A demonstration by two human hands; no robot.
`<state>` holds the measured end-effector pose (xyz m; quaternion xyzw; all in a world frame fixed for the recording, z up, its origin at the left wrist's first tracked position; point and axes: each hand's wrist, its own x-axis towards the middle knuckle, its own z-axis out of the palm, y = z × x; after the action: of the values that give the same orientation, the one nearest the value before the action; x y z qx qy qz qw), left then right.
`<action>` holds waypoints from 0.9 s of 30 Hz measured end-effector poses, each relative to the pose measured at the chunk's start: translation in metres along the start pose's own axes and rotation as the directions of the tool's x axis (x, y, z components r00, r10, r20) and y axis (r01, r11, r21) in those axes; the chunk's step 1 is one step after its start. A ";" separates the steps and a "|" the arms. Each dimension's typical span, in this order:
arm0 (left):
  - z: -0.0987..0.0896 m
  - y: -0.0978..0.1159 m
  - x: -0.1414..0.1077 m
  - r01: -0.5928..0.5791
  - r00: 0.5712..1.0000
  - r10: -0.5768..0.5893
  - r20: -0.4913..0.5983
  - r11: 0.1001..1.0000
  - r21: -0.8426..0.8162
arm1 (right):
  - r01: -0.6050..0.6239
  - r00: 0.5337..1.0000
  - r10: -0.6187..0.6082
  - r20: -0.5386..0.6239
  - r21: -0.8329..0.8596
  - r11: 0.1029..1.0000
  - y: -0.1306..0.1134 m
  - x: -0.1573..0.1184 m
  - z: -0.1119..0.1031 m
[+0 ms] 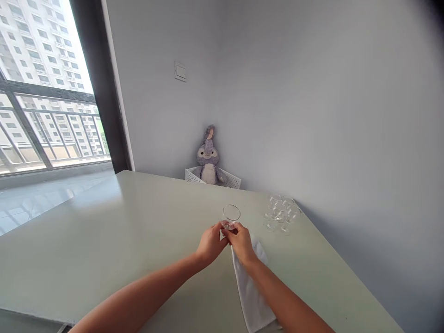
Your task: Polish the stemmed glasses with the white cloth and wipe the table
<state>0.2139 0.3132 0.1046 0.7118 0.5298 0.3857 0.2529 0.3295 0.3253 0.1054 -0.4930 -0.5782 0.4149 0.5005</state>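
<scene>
A small clear stemmed glass (231,213) is held upright between my two hands over the middle of the table. My left hand (211,243) is closed on its lower left side. From the right, the fingers of my right hand (242,241) grip it as well, low on the bowl. The fingers hide most of the stem and foot. Under my right wrist and forearm, a white cloth (250,296) lies on the table, partly covered by the arm.
Several clear stemmed glasses (280,213) stand grouped at the table's right edge by the wall. A purple plush rabbit (208,162) sits in a white perforated basket (233,181) beyond the far edge of the pale table (138,222). A window is at left.
</scene>
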 end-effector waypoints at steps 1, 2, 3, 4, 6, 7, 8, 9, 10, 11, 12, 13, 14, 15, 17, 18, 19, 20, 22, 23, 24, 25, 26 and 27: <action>-0.003 -0.004 0.000 0.010 1.000 -0.009 0.017 1.000 -0.004 | -0.017 1.000 0.016 0.024 0.013 1.000 0.001 0.001 0.004; -0.006 -0.010 0.001 0.011 0.999 -0.011 0.035 1.000 -0.007 | -0.032 0.998 0.031 0.061 0.019 0.999 0.002 0.001 0.007; -0.010 -0.017 0.002 0.011 0.999 -0.011 0.050 1.000 -0.002 | -0.046 0.994 0.044 0.100 0.019 0.999 0.003 0.001 0.009; -0.014 -0.026 0.004 0.021 0.998 -0.022 0.051 1.000 0.017 | -0.058 0.989 0.056 0.136 0.015 0.998 0.005 0.001 0.009; -0.026 -0.045 0.009 0.084 0.996 -0.085 0.011 0.993 0.085 | -0.083 0.982 0.082 0.171 -0.004 0.997 0.009 -0.001 0.006; -0.033 -0.055 0.013 0.137 0.991 -0.134 -0.026 0.983 0.125 | -0.098 0.981 0.099 0.169 -0.013 0.995 0.011 -0.002 0.002; -0.043 -0.066 0.017 0.188 0.982 -0.180 -0.065 0.971 0.150 | -0.115 0.980 0.117 0.158 -0.023 0.993 0.013 -0.003 -0.003; -0.053 -0.078 0.022 0.226 0.972 -0.212 -0.101 0.961 0.162 | -0.129 0.981 0.133 0.140 -0.034 0.991 0.015 -0.005 -0.010; -0.065 -0.090 0.027 0.260 0.962 -0.239 -0.135 0.951 0.170 | -0.139 0.982 0.144 0.119 -0.047 0.989 0.018 -0.006 -0.018; -0.077 -0.101 0.033 0.291 0.950 -0.263 -0.167 0.941 0.175 | -0.147 0.984 0.153 0.096 -0.059 0.987 0.020 -0.006 -0.027; -0.090 -0.113 0.038 0.320 0.938 -0.285 -0.199 0.930 0.178 | -0.153 0.985 0.159 0.075 -0.072 0.986 0.022 -0.007 -0.037; -0.104 -0.124 0.044 0.348 0.924 -0.305 -0.229 0.920 0.180 | -0.155 0.986 0.160 0.052 -0.081 0.985 0.025 -0.007 -0.048; -0.116 -0.134 0.049 0.378 0.909 -0.326 -0.259 0.908 0.182 | -0.154 0.987 0.157 0.030 -0.086 0.984 0.028 -0.007 -0.059; -0.128 -0.143 0.054 0.407 0.893 -0.347 -0.287 0.895 0.184 | -0.155 0.988 0.156 0.006 -0.090 0.984 0.031 -0.007 -0.070; -0.148 -0.160 0.062 0.456 0.862 -0.381 -0.333 0.871 0.184 | -0.169 0.984 0.163 -0.065 -0.095 0.981 0.039 -0.005 -0.092; -0.156 -0.167 0.066 0.478 0.847 -0.397 -0.353 0.859 0.183 | -0.178 0.980 0.168 -0.111 -0.094 0.979 0.044 -0.004 -0.103; -0.162 -0.174 0.069 0.497 0.834 -0.410 -0.370 0.849 0.181 | -0.190 0.972 0.174 -0.160 -0.089 0.978 0.050 -0.003 -0.113; -0.167 -0.179 0.072 0.513 0.822 -0.420 -0.385 0.840 0.179 | -0.200 0.961 0.180 -0.211 -0.078 0.977 0.056 -0.001 -0.123; -0.174 -0.189 0.077 0.536 0.802 -0.437 -0.407 0.827 0.170 | -0.210 0.928 0.189 -0.320 -0.032 0.977 0.068 0.005 -0.140; -0.176 -0.193 0.080 0.545 0.794 -0.443 -0.416 0.823 0.162 | -0.212 0.906 0.197 -0.375 0.001 0.977 0.073 0.009 -0.147; -0.178 -0.196 0.082 0.553 0.785 -0.451 -0.425 0.819 0.153 | -0.214 0.882 0.208 -0.423 0.033 0.976 0.079 0.013 -0.153; -0.179 -0.199 0.085 0.560 0.776 -0.458 -0.434 0.816 0.141 | -0.215 0.861 0.219 -0.460 0.061 0.975 0.083 0.018 -0.158; -0.180 -0.202 0.088 0.568 0.766 -0.465 -0.444 0.814 0.126 | -0.216 0.845 0.228 -0.483 0.082 0.973 0.087 0.024 -0.161; -0.180 -0.203 0.090 0.575 0.755 -0.473 -0.454 0.811 0.110 | -0.217 0.837 0.235 -0.495 0.094 0.972 0.091 0.030 -0.163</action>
<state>-0.0342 0.4533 0.0773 0.4625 0.7923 0.3697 0.1469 0.5042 0.3675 0.0472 -0.6401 -0.3585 0.3380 0.5895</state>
